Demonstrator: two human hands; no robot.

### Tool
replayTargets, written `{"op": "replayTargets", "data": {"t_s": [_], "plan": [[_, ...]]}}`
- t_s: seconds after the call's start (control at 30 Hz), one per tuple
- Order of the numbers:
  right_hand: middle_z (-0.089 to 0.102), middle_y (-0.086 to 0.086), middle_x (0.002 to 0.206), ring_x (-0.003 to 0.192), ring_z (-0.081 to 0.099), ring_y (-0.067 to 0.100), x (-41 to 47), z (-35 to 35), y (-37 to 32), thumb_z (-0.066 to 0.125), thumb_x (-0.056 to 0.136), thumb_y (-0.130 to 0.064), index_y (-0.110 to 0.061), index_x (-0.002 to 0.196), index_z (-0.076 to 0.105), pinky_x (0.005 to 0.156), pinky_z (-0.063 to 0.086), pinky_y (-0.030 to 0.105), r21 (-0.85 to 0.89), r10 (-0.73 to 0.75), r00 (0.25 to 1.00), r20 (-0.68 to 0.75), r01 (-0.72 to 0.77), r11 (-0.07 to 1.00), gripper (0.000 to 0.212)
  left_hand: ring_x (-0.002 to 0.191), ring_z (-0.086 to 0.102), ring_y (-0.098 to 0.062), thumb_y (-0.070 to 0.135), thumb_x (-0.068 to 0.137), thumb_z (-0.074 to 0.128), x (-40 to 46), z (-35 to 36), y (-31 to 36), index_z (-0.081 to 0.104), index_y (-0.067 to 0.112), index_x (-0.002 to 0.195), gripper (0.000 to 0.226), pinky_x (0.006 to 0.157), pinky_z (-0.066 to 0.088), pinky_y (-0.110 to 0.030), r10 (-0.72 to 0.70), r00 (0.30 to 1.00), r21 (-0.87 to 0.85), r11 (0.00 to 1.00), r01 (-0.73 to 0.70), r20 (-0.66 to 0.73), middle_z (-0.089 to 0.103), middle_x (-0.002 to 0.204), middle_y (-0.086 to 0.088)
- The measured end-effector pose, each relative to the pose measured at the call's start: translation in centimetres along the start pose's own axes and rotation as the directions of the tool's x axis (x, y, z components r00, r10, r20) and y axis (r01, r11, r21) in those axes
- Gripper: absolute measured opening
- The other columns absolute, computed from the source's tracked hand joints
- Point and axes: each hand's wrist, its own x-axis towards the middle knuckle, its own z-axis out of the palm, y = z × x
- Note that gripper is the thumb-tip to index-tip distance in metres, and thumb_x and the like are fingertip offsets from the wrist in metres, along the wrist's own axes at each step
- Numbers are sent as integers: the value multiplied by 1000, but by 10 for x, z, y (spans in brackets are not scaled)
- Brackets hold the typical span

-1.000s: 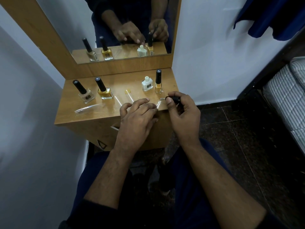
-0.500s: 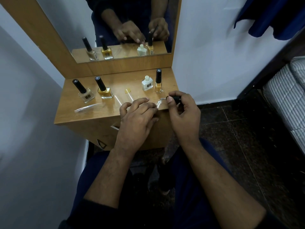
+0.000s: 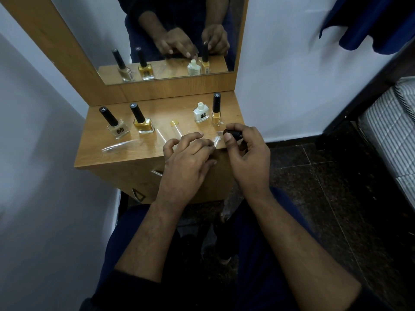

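Brush cap of black plastic (image 3: 234,135), light, slick, pinched by its sides in right hand (image 3: 247,160) fingers (image 3: 240,127) at near right edge of wooden table (image 3: 125,151). Flimsy clear plastic nail tip (image 3: 217,140) just left, pressed under bent left hand (image 3: 186,167) fingers.

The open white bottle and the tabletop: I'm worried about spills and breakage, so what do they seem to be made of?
The open white bottle looks like clear glass filled with white polish: glossy faces, hard square edges. The tabletop looks like wood-grain laminate over board, semi-gloss: even, printed-looking grain and soft reflections, though solid wood cannot be ruled out.
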Motion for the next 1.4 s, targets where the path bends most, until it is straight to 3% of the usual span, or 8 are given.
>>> {"op": "replayTargets", "data": {"t_s": [0.17, 0.4, 0.57, 0.77, 1.03, 1.2, 1.3, 1.4], "plan": [[69, -12, 108, 105, 64, 12, 0, 2, 4, 68, 98, -23, -22, 115, 73, 85, 53, 25, -24, 1, 999, 46, 0, 1000, 17, 132, 52, -20, 27, 89, 77, 0, 0, 0, 74, 20, 115, 26, 103, 24, -43, -7, 1000, -5, 1000, 7, 2, 71, 125, 7], [67, -6, 109, 97, 63, 4, 1, 0, -1, 66, 100, -20, -21, 117, 72, 79, 46, 9, -6, 17, 1000, -7, -17, 1000, 19, 132, 52, -21, 27, 89, 77, 0, -1, 1, 73, 19, 115, 27, 103, 24, -43, -7, 1000, -4, 1000, 7, 2, 71, 125, 6], [71, -4, 105, 99, 66, 7, 0, 1, 0, 66, 99, -17, -14, 111, 72, 82, 54, 20, 1, 27, 1000, 14, -27, 1000, 14, 132, 52, -21, 27, 90, 77, 1, -1, 1, 73, 20, 116, 27, 103, 24, -43, -12, 1000, -3, 1000, 12, 7, 71, 125, 6], [67, -5, 109, 97, 62, 2, 0, -1, -1, 65, 100, -18, -16, 118, 71, 79, 45, 8, -29, 21, 1000, -4, -21, 999, 19, 132, 52, -21, 27, 90, 77, 1, -1, 1, 74, 20, 115, 26, 104, 24, -43, -13, 1000, -5, 1000, 13, 4, 71, 125, 6], [69, -4, 107, 100, 65, 6, -1, 1, 0, 66, 99, -17, -14, 114, 72, 83, 54, 21, -17, 10, 1000, 19, -10, 1000, 17, 132, 52, -20, 27, 90, 77, 1, 0, 1, 74, 20, 114, 25, 103, 24, -43, -12, 1000, -7, 1000, 12, 0, 70, 125, 7], [66, -5, 110, 98, 62, 1, -1, 0, -3, 67, 99, -19, -19, 122, 72, 79, 45, 6, -29, 19, 999, 29, -18, 999, 23, 131, 52, -20, 28, 90, 76, 0, 1, 0, 74, 20, 115, 26, 103, 24, -42, -6, 1000, -15, 1000, 6, -11, 71, 124, 7], [69, -5, 110, 97, 65, 5, -1, 0, -2, 68, 99, -19, -17, 121, 72, 79, 48, 10, -7, 7, 999, 41, -6, 1000, 22, 132, 51, -20, 28, 91, 75, 1, 1, 0, 74, 20, 115, 26, 103, 25, -43, -9, 1000, -16, 1000, 9, -7, 70, 125, 7], [71, -7, 112, 104, 65, 9, -1, 2, 2, 69, 98, -23, -19, 119, 73, 85, 55, 25, -27, 0, 997, 73, 2, 1000, 21, 132, 51, -20, 27, 91, 76, 0, 1, 0, 74, 19, 115, 25, 103, 25, -43, -7, 1000, -23, 1000, 7, -8, 70, 125, 6]]}}
